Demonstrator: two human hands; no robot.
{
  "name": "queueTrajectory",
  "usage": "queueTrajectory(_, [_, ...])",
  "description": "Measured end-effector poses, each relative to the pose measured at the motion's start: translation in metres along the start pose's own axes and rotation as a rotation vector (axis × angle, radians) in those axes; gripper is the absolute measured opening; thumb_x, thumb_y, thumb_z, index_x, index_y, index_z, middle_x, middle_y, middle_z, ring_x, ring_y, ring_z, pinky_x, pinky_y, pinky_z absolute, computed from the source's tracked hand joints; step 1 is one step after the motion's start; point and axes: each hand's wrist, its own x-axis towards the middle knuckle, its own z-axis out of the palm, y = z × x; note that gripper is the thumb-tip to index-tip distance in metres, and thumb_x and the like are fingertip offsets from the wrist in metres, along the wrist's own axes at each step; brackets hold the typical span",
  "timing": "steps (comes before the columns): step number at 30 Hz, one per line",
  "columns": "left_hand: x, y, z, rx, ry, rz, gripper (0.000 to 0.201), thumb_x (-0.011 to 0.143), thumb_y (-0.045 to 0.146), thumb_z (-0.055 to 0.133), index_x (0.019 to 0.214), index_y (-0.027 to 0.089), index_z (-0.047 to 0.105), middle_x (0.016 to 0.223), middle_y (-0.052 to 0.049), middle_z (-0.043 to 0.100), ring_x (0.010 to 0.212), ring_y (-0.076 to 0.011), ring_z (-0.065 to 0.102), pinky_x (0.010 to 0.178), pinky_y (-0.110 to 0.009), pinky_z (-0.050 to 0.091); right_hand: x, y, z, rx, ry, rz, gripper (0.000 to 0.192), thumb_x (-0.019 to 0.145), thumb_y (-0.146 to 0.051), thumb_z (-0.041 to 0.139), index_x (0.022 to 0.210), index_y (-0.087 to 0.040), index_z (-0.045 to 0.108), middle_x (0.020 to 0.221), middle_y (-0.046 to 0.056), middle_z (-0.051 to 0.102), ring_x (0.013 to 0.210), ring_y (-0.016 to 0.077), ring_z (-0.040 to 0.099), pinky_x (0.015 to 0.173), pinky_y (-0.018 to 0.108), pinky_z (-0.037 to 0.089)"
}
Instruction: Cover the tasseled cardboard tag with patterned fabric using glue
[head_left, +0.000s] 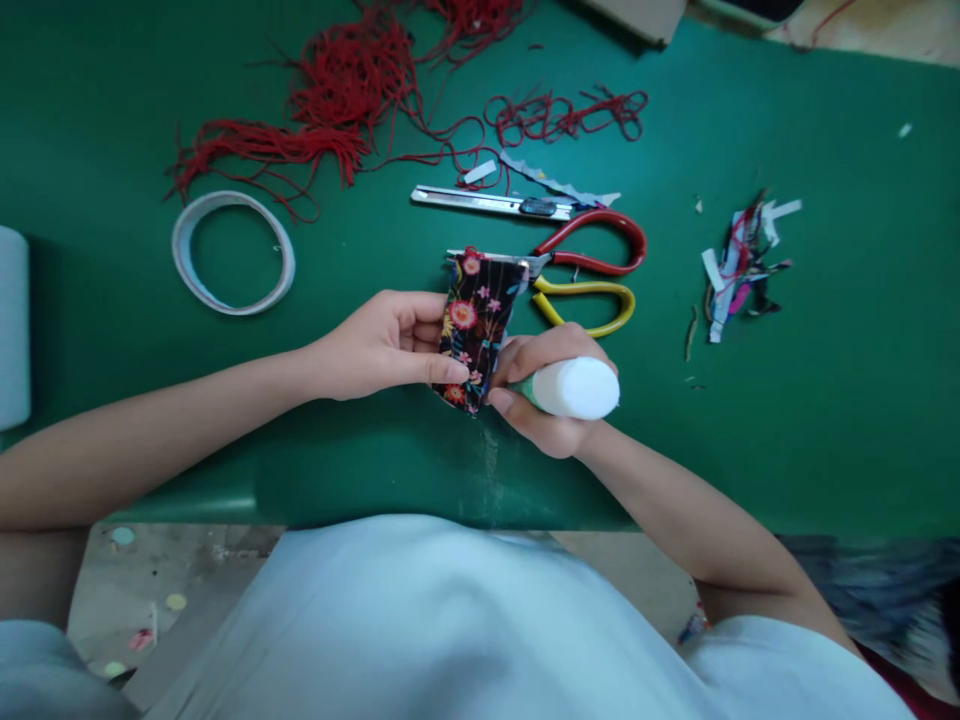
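Observation:
Between the thumb and fingers of my left hand (386, 345) is a piece of dark fabric (480, 325) printed with bright flowers; its upper end has a small red bit on it. My right hand (551, 385) is wrapped round a glue bottle (574, 388) with a white rounded end and a green part, tilted toward the fabric's right edge. The bottle's tip is hidden by my fingers and the cloth. Just beyond the fabric lie scissors (592, 245) with one red and one yellow handle, their blades partly covered by it. A utility knife (487, 203) lies above them.
Tangled red cords (352, 75) and a smaller cord bundle (562, 115) lie at the back of the green table (825, 420). A tape roll (180, 250) is at left, near a whitish cylinder (13, 330). Fabric and paper scraps (739, 270) are piled at right.

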Motion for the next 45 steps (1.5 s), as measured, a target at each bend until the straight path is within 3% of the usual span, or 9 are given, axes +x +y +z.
queueTrajectory(4, [0.0004, -0.0001, -0.0005, 0.022, 0.012, -0.012, 0.031, 0.066, 0.029, 0.086, 0.087, 0.014, 0.068, 0.087, -0.005, 0.076, 0.083, -0.0199, 0.073, 0.077, -0.03, 0.063, -0.0005, 0.0, -0.0009, -0.017, -0.001, 0.014, 0.021, 0.071, -0.017, 0.071, 0.081, -0.027, 0.056, 0.061, -0.006, 0.058, 0.049, 0.0128, 0.058, 0.046, 0.028, 0.049])
queueTrajectory(12, [-0.0001, -0.0015, 0.0013, 0.071, 0.026, 0.047, 0.026, 0.069, 0.023, 0.084, 0.087, 0.014, 0.066, 0.082, 0.0, 0.075, 0.081, -0.0158, 0.073, 0.074, -0.023, 0.062, 0.0006, -0.0058, 0.002, -0.126, -0.009, 0.01, 0.025, 0.072, -0.01, 0.071, 0.082, -0.025, 0.054, 0.072, -0.003, 0.057, 0.057, 0.0107, 0.055, 0.053, 0.025, 0.048])
queueTrajectory(19, [-0.0025, -0.0024, 0.0054, 0.076, 0.057, 0.077, 0.024, 0.067, 0.014, 0.083, 0.085, 0.014, 0.067, 0.077, 0.002, 0.073, 0.074, -0.0141, 0.073, 0.068, -0.02, 0.062, -0.0015, -0.0025, 0.0042, -0.143, -0.024, -0.09, 0.022, 0.074, -0.01, 0.067, 0.083, -0.024, 0.054, 0.068, -0.003, 0.055, 0.054, 0.0115, 0.053, 0.048, 0.026, 0.047])
queueTrajectory(26, [-0.0019, -0.0017, 0.0063, -0.012, 0.058, 0.087, 0.024, 0.067, 0.004, 0.079, 0.087, 0.014, 0.07, 0.08, 0.002, 0.075, 0.072, -0.011, 0.072, 0.068, -0.017, 0.062, 0.0012, -0.0052, 0.0013, -0.051, 0.062, 0.01, 0.024, 0.072, -0.01, 0.071, 0.081, -0.025, 0.054, 0.066, -0.003, 0.052, 0.054, 0.012, 0.054, 0.048, 0.026, 0.048])
queueTrajectory(34, [-0.001, -0.0001, 0.0035, 0.104, 0.09, 0.099, 0.016, 0.072, 0.018, 0.081, 0.087, 0.015, 0.075, 0.08, 0.001, 0.076, 0.079, -0.0142, 0.073, 0.073, -0.02, 0.062, 0.0, -0.0062, 0.0035, 0.074, 0.15, 0.12, 0.027, 0.074, -0.003, 0.067, 0.085, -0.024, 0.054, 0.074, -0.003, 0.059, 0.047, 0.0088, 0.053, 0.042, 0.024, 0.047])
queueTrajectory(45, [0.0008, -0.0024, 0.0009, 0.12, 0.14, 0.06, 0.029, 0.068, 0.038, 0.084, 0.086, 0.016, 0.076, 0.079, 0.0, 0.075, 0.075, -0.0165, 0.073, 0.068, -0.023, 0.061, 0.0025, -0.0074, -0.0007, 0.005, 0.086, 0.141, 0.029, 0.073, -0.005, 0.069, 0.084, -0.026, 0.053, 0.076, -0.002, 0.06, 0.048, 0.0091, 0.053, 0.039, 0.024, 0.045])
